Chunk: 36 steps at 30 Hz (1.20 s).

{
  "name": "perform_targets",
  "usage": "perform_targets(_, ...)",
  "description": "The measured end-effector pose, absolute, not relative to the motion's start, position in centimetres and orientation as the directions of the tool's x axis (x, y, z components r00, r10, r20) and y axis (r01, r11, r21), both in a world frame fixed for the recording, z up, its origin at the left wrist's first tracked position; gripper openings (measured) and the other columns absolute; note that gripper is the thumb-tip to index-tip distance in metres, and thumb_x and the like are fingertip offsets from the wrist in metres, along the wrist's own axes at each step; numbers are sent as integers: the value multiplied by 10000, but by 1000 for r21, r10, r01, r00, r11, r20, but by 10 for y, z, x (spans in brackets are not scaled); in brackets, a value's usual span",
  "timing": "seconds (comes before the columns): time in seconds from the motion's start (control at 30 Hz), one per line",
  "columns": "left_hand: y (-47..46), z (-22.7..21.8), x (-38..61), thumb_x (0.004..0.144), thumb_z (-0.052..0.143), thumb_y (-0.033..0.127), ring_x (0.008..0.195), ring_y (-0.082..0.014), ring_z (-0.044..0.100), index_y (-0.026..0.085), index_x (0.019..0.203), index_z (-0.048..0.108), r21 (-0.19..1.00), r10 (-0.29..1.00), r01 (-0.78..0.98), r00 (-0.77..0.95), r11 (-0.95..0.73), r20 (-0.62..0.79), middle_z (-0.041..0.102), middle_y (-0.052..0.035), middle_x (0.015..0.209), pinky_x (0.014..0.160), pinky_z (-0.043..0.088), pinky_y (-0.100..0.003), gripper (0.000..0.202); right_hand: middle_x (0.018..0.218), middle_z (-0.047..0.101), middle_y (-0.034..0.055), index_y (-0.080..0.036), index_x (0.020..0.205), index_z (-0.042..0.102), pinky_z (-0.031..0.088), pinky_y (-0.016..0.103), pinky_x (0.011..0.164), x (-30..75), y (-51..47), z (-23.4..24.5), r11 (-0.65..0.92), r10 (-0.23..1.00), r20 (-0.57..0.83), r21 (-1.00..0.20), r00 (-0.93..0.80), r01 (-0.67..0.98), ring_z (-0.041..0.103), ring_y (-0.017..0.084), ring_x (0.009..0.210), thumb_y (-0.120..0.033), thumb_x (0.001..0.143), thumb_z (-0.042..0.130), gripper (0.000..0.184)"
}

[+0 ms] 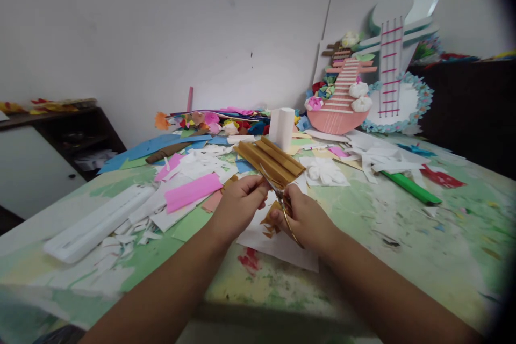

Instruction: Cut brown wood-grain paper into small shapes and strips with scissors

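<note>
Two hands, the left hand (237, 204) and the right hand (309, 224), are shown in the head view, held close together over the table (451, 247). Scissors (281, 195) are gripped by the right hand, with thumb and fingers curled round the handles and the blades pointed toward eleven o'clock. The fingers of the left hand are drawn together beside the blades; whether anything is pinched there cannot be told. Pleated brown paper (272, 163) is seen at twelve o'clock from the hands, with brown scraps (269, 229) at six, above a white sheet (288, 254). A pink strip (192, 192) is laid at nine o'clock from the left hand.
</note>
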<state>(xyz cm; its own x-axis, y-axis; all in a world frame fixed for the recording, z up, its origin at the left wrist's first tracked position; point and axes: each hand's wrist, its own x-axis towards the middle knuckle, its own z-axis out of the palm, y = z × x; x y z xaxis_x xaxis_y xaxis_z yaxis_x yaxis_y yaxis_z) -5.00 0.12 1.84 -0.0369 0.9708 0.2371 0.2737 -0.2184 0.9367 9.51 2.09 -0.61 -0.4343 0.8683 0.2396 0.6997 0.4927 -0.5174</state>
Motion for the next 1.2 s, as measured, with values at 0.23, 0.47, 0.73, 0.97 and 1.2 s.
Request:
perform_targets(0.23,3,16,-49,722,474,321,492,-76,408,162,571,502,952,974,217,-26,-216,227,434,49,489,519,320,-201,221,658,485,1,-193,778,348,246,218,477,95,21,-7,471,879,224,-544,-420,694,401,109,527,-483,724,435,308)
perform_targets(0.47,3,15,-49,714,485,309,479,-73,400,155,567,500,965,978,169,-29,-201,209,434,46,474,504,320,-204,213,602,462,-14,-202,708,347,233,219,466,94,22,-3,398,916,202,-560,-346,726,395,113,524,-456,687,501,298)
perform_targets(0.73,10,7,-47,706,444,295,525,-99,478,151,705,563,987,988,100,-73,-126,133,499,18,570,517,391,-226,186,570,405,-57,-204,689,356,307,211,459,93,29,-12,313,935,221,-884,-279,349,382,86,498,-478,643,537,332)
perform_targets(0.97,9,-4,-44,737,424,262,946,-202,530,224,984,596,748,925,562,85,-352,371,615,-49,1005,838,369,-336,304,709,531,-16,-200,763,378,360,230,526,93,27,-9,328,940,293,-919,-176,221,474,104,594,-345,645,556,258)
perform_targets(1.2,5,-9,-45,718,424,201,852,-189,557,225,1146,479,751,911,538,85,-383,404,626,-45,957,791,392,-321,432,743,573,1,-206,781,383,364,232,514,93,34,-17,324,941,287,-915,-179,239,512,122,632,-330,651,548,244)
